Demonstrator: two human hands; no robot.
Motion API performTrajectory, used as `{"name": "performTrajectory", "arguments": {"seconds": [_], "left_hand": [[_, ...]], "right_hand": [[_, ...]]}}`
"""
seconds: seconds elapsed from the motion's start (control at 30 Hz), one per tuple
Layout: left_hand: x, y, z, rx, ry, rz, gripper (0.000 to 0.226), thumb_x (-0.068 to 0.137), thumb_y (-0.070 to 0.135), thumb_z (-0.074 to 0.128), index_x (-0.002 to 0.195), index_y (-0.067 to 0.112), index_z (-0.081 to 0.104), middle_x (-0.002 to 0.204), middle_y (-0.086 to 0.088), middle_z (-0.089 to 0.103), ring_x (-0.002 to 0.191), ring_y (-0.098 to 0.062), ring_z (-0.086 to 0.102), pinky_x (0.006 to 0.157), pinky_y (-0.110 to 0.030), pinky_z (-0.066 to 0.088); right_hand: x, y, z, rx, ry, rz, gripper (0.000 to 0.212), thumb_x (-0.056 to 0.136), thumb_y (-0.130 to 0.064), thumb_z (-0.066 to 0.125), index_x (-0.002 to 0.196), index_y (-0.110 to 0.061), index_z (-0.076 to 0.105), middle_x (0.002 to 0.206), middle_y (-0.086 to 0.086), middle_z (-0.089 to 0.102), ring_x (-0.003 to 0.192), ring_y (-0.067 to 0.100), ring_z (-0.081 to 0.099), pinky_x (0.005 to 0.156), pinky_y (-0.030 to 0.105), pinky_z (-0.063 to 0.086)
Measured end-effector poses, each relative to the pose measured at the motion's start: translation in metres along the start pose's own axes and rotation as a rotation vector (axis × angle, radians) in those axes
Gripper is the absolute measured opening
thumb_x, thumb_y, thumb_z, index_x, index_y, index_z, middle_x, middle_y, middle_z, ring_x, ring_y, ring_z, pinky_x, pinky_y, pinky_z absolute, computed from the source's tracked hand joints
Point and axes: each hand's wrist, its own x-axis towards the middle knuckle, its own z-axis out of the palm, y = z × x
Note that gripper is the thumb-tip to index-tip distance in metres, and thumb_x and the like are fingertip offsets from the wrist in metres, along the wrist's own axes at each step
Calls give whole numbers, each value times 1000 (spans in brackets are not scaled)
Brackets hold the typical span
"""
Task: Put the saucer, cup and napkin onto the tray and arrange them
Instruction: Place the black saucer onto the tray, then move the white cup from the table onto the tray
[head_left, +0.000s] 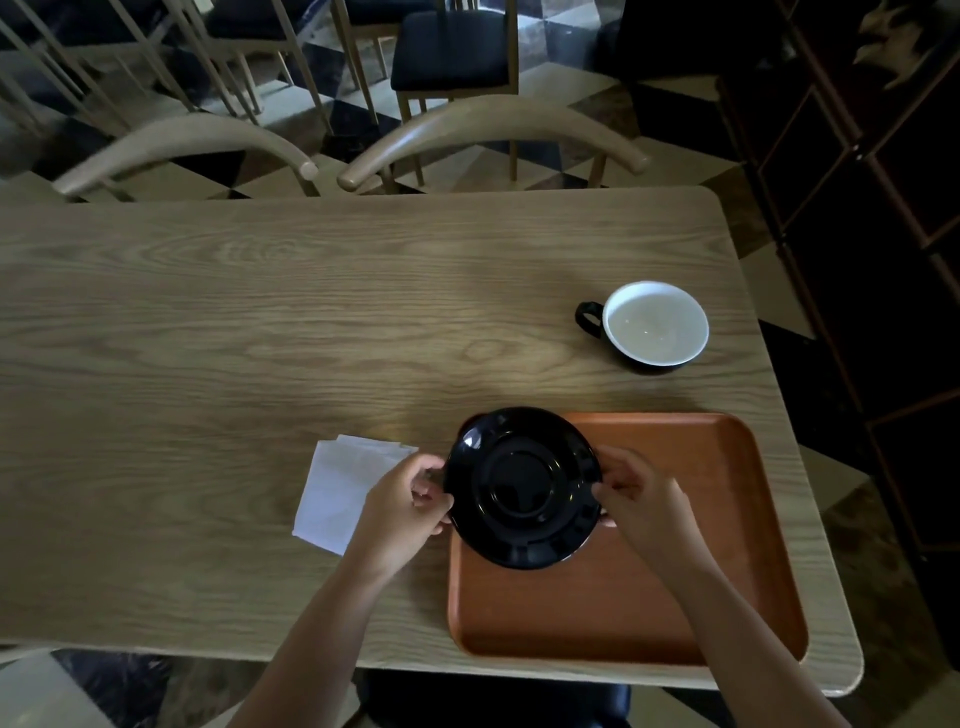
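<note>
A glossy black saucer (522, 486) hangs over the upper left corner of the orange-brown tray (675, 571), partly past the tray's left edge. My left hand (402, 512) grips the saucer's left rim and my right hand (641, 501) grips its right rim. Whether the saucer touches the tray is hidden. A folded white napkin (340, 486) lies on the table just left of my left hand, partly covered by it. The cup (652, 325), black outside and white inside, stands upright on the table beyond the tray, its handle pointing left.
The wooden table (260, 338) stretches far to the left and back. Two curved wooden chair backs (493, 122) line its far edge. A dark shelf unit (883, 208) stands to the right of the table.
</note>
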Motion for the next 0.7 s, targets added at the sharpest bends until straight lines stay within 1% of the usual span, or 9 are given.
{"name": "performTrajectory", "arguments": {"seconds": [0.1,0.17,0.2,0.27,0.33,0.4,0.47,0.53,0.7], "left_hand": [[1,12,-6,202,45,84,22,86,15,61,108,14,60,77,6,65,64,-8,66,68,-24,53],[8,28,-10,365,77,185,26,86,22,59,111,16,59,83,4,66,76,-13,64,74,-33,52],[12,39,-10,415,100,237,29,86,24,59,114,17,58,89,3,66,81,-15,63,77,-36,52],[25,63,-3,473,160,390,38,84,25,60,121,18,54,104,-1,62,93,-20,60,81,-39,50],[42,86,12,540,186,631,48,80,22,65,125,14,51,117,-10,57,105,-27,56,87,-43,49],[60,105,32,641,175,807,57,77,20,69,129,11,48,130,-18,49,116,-33,49,93,-47,48],[75,120,52,743,125,861,64,78,23,68,135,14,41,144,-19,35,126,-33,40,96,-46,45],[88,130,70,798,69,870,68,80,24,66,139,15,35,150,-17,23,134,-32,29,99,-46,42],[111,145,93,881,-14,751,60,83,31,62,136,15,40,147,-16,26,134,-31,27,102,-46,39]], "right_hand": [[3,-5,-17,-63,62,-41,34,80,-14,66,87,-48,61,70,-8,68,78,21,68,75,35,54],[10,-13,-37,-168,208,-107,23,79,-14,67,98,-28,68,80,-3,66,85,24,66,73,27,45],[15,-17,-47,-237,294,-166,29,79,-13,67,107,-20,66,92,2,65,92,25,63,76,26,43],[26,-25,-65,-358,375,-300,50,79,-14,68,127,-18,53,121,10,56,113,29,51,90,36,44],[38,-33,-77,-503,292,-325,63,84,-22,63,141,-27,35,147,8,35,132,31,32,104,45,33],[52,-36,-86,-679,164,-284,64,89,-31,56,145,-32,23,157,0,16,140,25,20,109,43,26],[66,-34,-92,-783,113,-301,60,90,-33,54,144,-29,27,157,-1,16,140,24,23,107,41,29],[75,-31,-96,-801,108,-350,53,89,-29,57,138,-23,40,154,1,28,134,26,36,102,38,37],[90,-30,-101,-856,81,-455,38,87,-24,59,123,-12,57,144,5,44,119,29,53,91,37,44]]}}
